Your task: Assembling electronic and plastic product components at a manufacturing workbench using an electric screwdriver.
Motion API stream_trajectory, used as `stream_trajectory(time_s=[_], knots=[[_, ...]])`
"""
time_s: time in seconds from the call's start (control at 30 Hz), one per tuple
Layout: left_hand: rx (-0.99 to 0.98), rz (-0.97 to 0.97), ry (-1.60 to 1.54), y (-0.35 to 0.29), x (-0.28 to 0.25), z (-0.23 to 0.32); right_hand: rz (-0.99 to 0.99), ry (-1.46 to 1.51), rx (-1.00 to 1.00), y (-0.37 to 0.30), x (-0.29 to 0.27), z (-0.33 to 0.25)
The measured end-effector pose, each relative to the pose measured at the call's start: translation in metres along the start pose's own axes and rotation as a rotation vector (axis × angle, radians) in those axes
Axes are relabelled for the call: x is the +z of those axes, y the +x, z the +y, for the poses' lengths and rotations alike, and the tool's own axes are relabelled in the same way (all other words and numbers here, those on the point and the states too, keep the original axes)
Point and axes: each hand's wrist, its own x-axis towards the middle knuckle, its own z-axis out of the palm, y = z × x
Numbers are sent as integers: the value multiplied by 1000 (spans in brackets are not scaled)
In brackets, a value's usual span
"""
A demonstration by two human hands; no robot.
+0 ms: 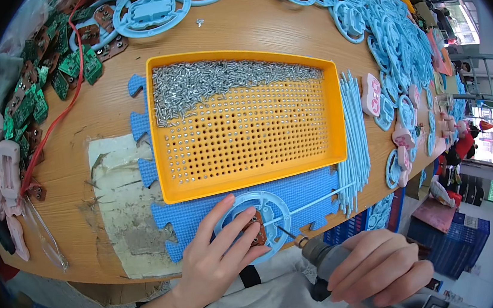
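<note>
My right hand [372, 267] is wrapped round a grey electric screwdriver [323, 254], its thin bit pointing left into a light-blue round plastic frame [282, 204]. The fingers of my left hand [217, 247] reach over that frame and hold it down. Partly under these fingers, a brown circuit board [257, 228] sits inside the frame. From the frame a light-blue stick [314, 202] extends to the right. The frame lies on a blue foam mat [187, 214]. Whether the bit touches a screw cannot be made out.
Just beyond the frame stands a yellow perforated tray [256, 186] with many small screws [208, 80]. A bundle of light-blue sticks [354, 142] lies along its right side. Light-blue frames [390, 30] pile up at the right, circuit boards [57, 71] and a red cable [54, 126] at the left.
</note>
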Motion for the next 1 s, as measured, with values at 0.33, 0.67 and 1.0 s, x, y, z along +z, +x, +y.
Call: stream_trajectory(time_s=[0.33, 0.67, 1.0], knots=[[-17, 22, -38, -4, 4, -1, -162, 154, 153, -5, 1, 7], [11, 23, -4, -2, 1, -3, -89, 100, 136, -8, 15, 13], [-28, 6, -46, -4, 3, 0, -120, 205, 142, -3, 9, 26]])
